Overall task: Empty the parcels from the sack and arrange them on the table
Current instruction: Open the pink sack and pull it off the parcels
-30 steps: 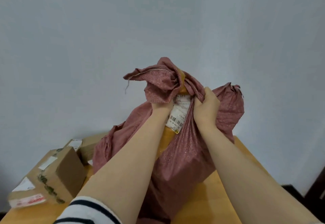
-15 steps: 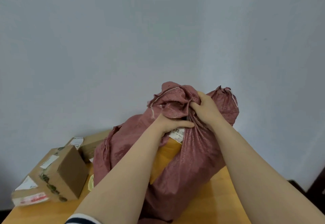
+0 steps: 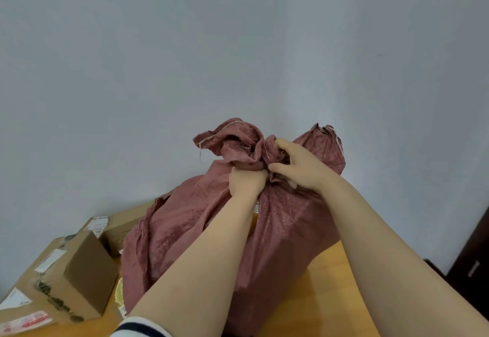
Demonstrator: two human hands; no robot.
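Observation:
A bulging dusty-pink woven sack (image 3: 285,230) stands upright on the wooden table (image 3: 328,297). My left hand (image 3: 247,181) grips a bunch of its cloth near the top, and my right hand (image 3: 299,168) grips the gathered neck beside it. The two hands touch. Only a sliver of a parcel's white label shows under my left wrist; the sack's contents are hidden. Two cardboard parcels lie on the table to the left: a nearer box (image 3: 60,281) with labels and tape, and a flatter box (image 3: 116,226) behind it.
A yellow padded envelope (image 3: 119,293) peeks out at the sack's lower left. A plain grey wall rises behind the table. Dark furniture (image 3: 473,265) stands past the table's right edge.
The sack top has come lower and its opening has closed. The orange parcel and its barcode label, plainly visible before, are now covered by cloth. Both hands have bunched the neck together.

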